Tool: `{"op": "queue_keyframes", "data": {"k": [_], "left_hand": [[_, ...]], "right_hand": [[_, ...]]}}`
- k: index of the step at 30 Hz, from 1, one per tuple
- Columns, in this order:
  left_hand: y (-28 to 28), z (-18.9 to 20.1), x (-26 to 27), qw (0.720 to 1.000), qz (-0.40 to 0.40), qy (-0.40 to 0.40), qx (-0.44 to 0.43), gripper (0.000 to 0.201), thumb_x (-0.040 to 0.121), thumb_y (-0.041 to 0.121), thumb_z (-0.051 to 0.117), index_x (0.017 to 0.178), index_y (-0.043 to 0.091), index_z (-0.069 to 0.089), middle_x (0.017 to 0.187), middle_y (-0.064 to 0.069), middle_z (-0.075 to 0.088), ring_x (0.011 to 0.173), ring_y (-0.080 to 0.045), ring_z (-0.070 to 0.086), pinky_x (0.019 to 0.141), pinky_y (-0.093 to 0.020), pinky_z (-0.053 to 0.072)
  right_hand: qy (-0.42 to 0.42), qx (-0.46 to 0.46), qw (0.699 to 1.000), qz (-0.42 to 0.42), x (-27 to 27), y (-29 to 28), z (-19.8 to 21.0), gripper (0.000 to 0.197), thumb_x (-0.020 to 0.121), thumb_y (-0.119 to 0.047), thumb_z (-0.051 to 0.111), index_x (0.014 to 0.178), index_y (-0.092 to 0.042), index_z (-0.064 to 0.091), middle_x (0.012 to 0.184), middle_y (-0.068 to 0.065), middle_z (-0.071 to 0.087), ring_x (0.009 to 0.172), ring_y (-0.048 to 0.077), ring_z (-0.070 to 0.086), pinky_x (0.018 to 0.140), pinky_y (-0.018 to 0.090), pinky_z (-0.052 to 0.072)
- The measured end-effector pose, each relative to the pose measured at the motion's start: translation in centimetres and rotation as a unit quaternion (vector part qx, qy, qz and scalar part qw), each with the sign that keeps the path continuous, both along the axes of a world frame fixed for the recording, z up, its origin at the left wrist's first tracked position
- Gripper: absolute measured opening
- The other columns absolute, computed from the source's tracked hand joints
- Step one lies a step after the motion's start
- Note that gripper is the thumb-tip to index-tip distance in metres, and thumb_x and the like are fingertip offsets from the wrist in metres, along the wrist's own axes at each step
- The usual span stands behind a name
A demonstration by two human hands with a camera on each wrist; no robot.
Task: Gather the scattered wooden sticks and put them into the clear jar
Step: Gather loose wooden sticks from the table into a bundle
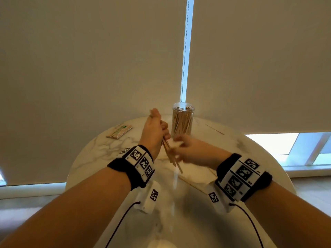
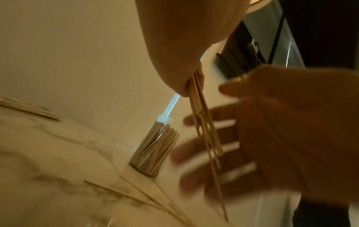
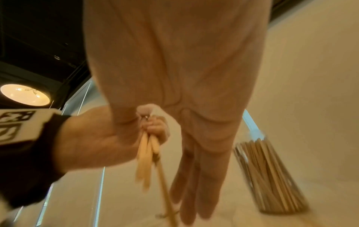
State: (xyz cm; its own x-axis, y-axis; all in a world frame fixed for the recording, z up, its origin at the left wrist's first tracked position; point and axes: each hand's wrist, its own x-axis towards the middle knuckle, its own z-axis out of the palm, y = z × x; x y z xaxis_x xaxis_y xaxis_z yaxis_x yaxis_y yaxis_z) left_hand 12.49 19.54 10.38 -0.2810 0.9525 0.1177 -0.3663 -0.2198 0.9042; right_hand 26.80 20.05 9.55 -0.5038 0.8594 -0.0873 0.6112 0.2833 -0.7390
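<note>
My left hand (image 1: 156, 130) is raised over the marble table (image 1: 100, 151) and grips a small bundle of wooden sticks (image 1: 169, 154) that hangs down and toward me. Its curled fingers (image 3: 155, 129) show in the right wrist view, around the bundle (image 3: 144, 162). My right hand (image 1: 181, 148), blurred, is beside the lower part of the bundle (image 2: 205, 135) with straight, spread fingers (image 2: 205, 147); whether it touches the sticks I cannot tell. The clear jar (image 1: 182, 120) stands upright just behind both hands, packed with sticks. Loose sticks (image 2: 136, 198) lie on the table near it.
A flat packet of sticks (image 1: 119, 131) lies at the table's far left. One thin stick (image 1: 215, 129) lies at the far right, more (image 1: 197, 179) under my right wrist. A beige roller blind (image 1: 89, 59) hangs right behind the round table.
</note>
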Motion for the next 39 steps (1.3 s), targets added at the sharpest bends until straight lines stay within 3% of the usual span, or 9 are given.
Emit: {"op": "queue_keyframes", "data": {"k": [5,9,12,15,20,27,32,35,39], "left_hand": [[-0.2,1.0,0.0,0.994,0.013,-0.105,0.001,0.064,0.082,0.084,0.034,0.060,0.024,0.034,0.053,0.006,0.024,0.044,-0.011,0.019,0.044,-0.027,0.019],[-0.3,1.4,0.2,0.991,-0.003,-0.134,0.003,0.052,0.096,0.056,0.040,0.058,0.021,0.038,0.052,0.004,0.025,0.042,-0.012,0.019,0.042,-0.025,0.021],[-0.2,1.5,0.5,0.988,0.004,-0.154,0.013,0.029,0.093,0.030,0.043,0.067,0.018,0.048,0.055,0.002,0.028,0.044,-0.012,0.022,0.045,-0.025,0.026],[0.1,1.4,0.4,0.981,0.006,-0.192,0.018,0.018,0.092,0.017,0.040,0.077,0.016,0.050,0.055,0.002,0.032,0.044,-0.012,0.025,0.049,-0.027,0.029],[0.4,0.7,0.7,0.979,-0.022,-0.201,-0.005,0.032,0.102,0.032,0.040,0.077,0.015,0.053,0.054,0.004,0.032,0.045,-0.011,0.027,0.050,-0.028,0.031],[3.3,0.1,-0.1,0.965,0.021,-0.261,-0.030,0.014,0.102,0.014,0.038,0.094,0.010,0.050,0.055,0.002,0.034,0.045,-0.012,0.030,0.050,-0.028,0.033],[6.9,0.1,0.9,0.989,0.003,-0.129,-0.073,0.043,0.104,0.048,0.038,0.114,0.009,0.056,0.084,-0.008,0.063,0.079,-0.020,0.061,0.082,-0.038,0.053],[10.9,-0.7,-0.1,0.990,0.052,0.035,-0.124,0.030,0.101,0.020,0.051,0.130,0.013,0.051,0.114,-0.011,0.065,0.103,-0.023,0.061,0.091,-0.040,0.054],[15.2,-0.8,-0.9,0.929,0.039,0.325,-0.175,0.082,0.083,0.013,0.072,0.151,0.015,0.028,0.142,-0.014,0.049,0.127,-0.030,0.051,0.104,-0.038,0.045]], "right_hand": [[0.050,-0.110,0.992,0.019,-1.5,-1.2,-1.6,0.031,0.091,-0.018,0.069,0.118,-0.008,0.057,0.086,0.006,0.057,0.067,0.017,0.053,0.061,0.028,0.050],[0.079,-0.080,0.994,-0.011,-2.5,-1.2,-1.8,0.014,0.090,-0.024,0.066,0.089,-0.010,0.062,0.071,0.003,0.052,0.057,0.011,0.042,0.053,0.025,0.038],[0.051,-0.047,0.997,-0.037,-2.3,-1.0,-1.5,0.033,0.095,-0.040,0.060,0.091,-0.009,0.069,0.075,0.004,0.070,0.058,0.010,0.052,0.057,0.024,0.045],[0.076,-0.050,0.994,-0.052,-2.0,-0.9,-1.5,0.039,0.096,-0.044,0.058,0.094,-0.007,0.067,0.066,0.002,0.062,0.048,0.010,0.052,0.050,0.024,0.045],[0.067,0.017,0.994,-0.079,-1.7,-0.5,-1.2,0.036,0.092,-0.042,0.062,0.083,-0.007,0.067,0.067,0.003,0.062,0.047,0.011,0.045,0.044,0.024,0.039],[0.125,0.091,0.983,-0.095,-1.0,0.2,-0.3,0.042,0.102,-0.050,0.045,0.096,-0.015,0.068,0.072,-0.001,0.059,0.052,0.007,0.046,0.048,0.023,0.038],[0.080,0.163,0.970,-0.163,1.1,4.0,0.8,0.037,0.105,-0.036,0.044,0.085,-0.018,0.070,0.065,-0.003,0.057,0.056,0.013,0.049,0.053,0.027,0.038],[0.041,0.210,0.957,-0.197,3.1,7.7,2.9,0.037,0.105,-0.034,0.045,0.087,-0.013,0.071,0.069,0.001,0.061,0.066,0.021,0.056,0.061,0.032,0.042],[-0.092,0.276,0.931,-0.222,3.8,14.1,5.6,0.033,0.103,-0.033,0.047,0.094,-0.015,0.073,0.077,0.004,0.064,0.072,0.023,0.059,0.064,0.030,0.040]]}}
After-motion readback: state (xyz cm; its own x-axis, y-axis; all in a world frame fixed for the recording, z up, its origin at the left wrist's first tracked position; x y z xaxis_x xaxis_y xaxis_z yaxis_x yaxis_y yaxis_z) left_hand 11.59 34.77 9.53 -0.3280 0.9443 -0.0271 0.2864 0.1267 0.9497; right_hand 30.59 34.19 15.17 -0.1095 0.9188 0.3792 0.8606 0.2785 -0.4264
